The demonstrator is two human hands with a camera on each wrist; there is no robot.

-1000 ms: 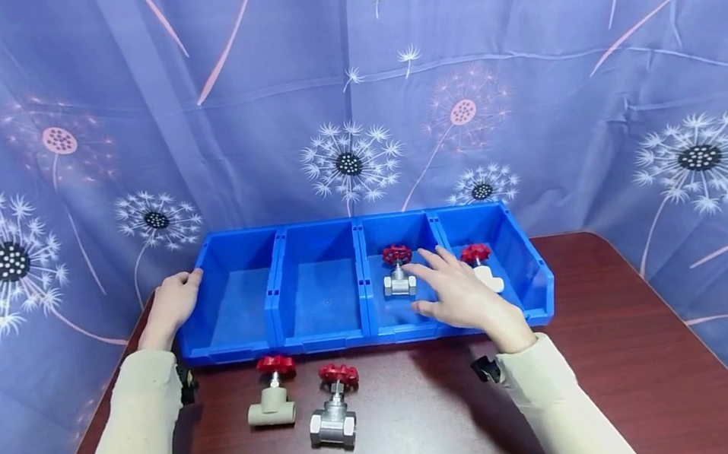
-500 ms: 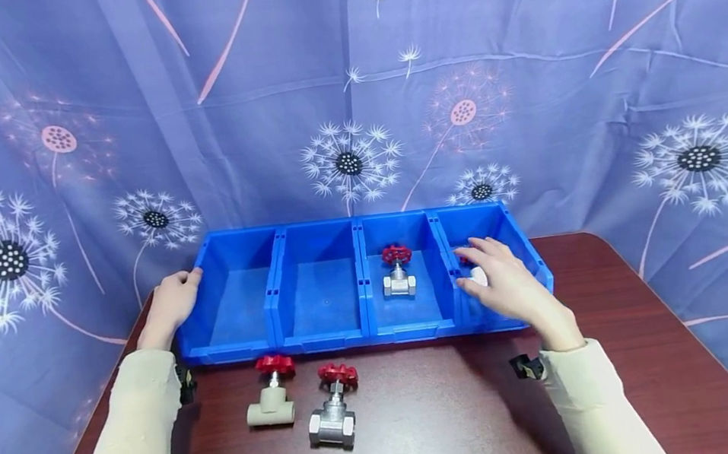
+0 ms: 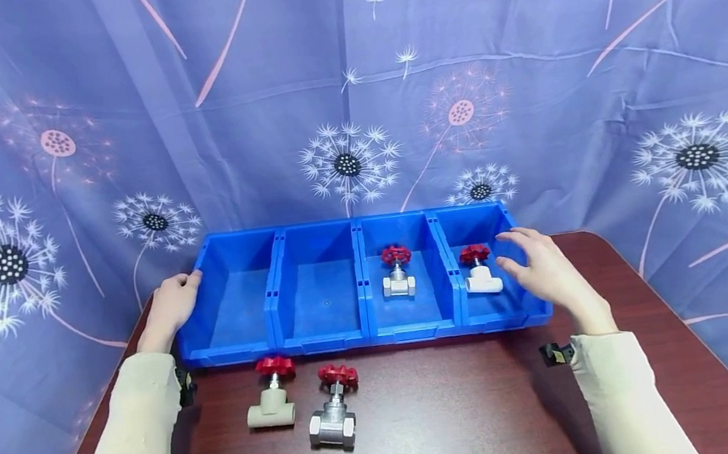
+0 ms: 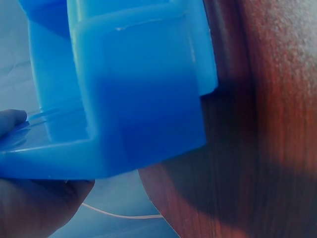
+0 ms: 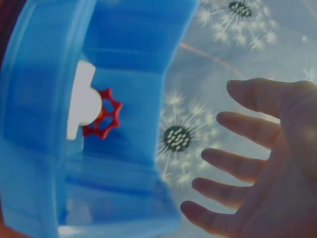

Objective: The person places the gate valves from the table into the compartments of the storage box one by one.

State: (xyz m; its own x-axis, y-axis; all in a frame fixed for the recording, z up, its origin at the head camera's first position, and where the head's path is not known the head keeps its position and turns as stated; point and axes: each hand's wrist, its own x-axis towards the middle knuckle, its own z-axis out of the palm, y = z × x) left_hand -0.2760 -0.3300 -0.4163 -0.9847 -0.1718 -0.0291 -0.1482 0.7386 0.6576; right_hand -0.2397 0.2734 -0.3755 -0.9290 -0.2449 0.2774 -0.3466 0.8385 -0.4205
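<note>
"What's nearest on your head feed?"
"Between six and seven o'clock I see a silver valve (image 3: 332, 424), with a beige valve (image 3: 273, 407) near it at seven, both on the table (image 3: 444, 416)."
"Beyond them?"
"The blue bin (image 3: 324, 345). At four o'clock, a white valve (image 3: 484, 284) lies in its rightmost compartment. The right hand (image 3: 545, 268), between three and four, is empty, fingers spread wide; I can't tell whether it touches the bin. At five, a second silver valve (image 3: 399, 285) sits one compartment over."
"The other hand?"
"Between eight and nine, the left hand (image 3: 173, 309) grips the bin's side. The curtain (image 3: 525, 83) hangs at twelve, farthest off."
</note>
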